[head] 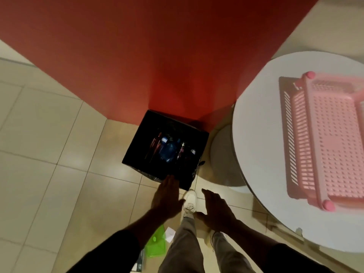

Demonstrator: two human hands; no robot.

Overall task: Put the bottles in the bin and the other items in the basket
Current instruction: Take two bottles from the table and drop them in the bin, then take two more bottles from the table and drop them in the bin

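Observation:
A black square bin (pixel 137 138) stands on the tiled floor against the red wall, and several bottles lie inside it, among them a blue bottle (pixel 167 151). The pink perforated basket (pixel 327 138) sits on the round white table (pixel 262 134) at the right. My left hand (pixel 167 196) hovers flat with fingers apart, its fingertips over the bin's near edge, holding nothing. My right hand (pixel 216 208) is spread and empty above the floor, just right of the bin's near corner. A green plastic item (pixel 155 243) and a white paper (pixel 169 234) lie on the floor by my legs.
My legs and a white shoe (pixel 190 201) are below the hands. The table's round base (pixel 222 154) stands right of the bin. The red wall (pixel 157 56) closes off the far side. More small items lie at the bottom edge near my left leg.

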